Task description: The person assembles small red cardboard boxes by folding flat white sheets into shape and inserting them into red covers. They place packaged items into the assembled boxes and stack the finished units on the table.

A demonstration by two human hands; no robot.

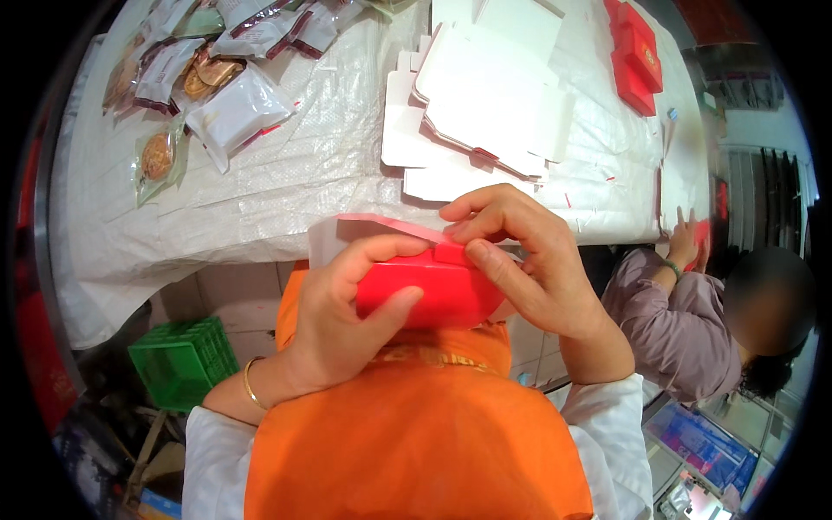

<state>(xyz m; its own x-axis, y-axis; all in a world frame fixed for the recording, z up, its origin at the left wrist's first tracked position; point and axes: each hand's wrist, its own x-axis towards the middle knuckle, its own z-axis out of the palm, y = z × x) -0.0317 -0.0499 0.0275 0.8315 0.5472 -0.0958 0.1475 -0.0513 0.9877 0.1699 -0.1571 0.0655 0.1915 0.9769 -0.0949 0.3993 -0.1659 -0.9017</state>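
Note:
Between my hands, in front of my orange apron, is a red cardboard box [425, 290], partly folded, with a paler flap standing up along its far side. My left hand [347, 303] wraps its left end, thumb on the near face and fingers over the top edge. At the right end, my right hand [529, 260] pinches a small red tab between thumb and fingers. Just beyond, on the table, lies a stack of flat white box blanks [494, 95]. The box's underside is hidden from view.
Wrapped pastries and packets [238, 108] are heaped at the far left of the sheet-covered table [329, 173]. Folded red boxes [637, 56] sit at the far right. A green crate [182, 364] stands on the floor at left. Another person [672, 316] works at the table's right side.

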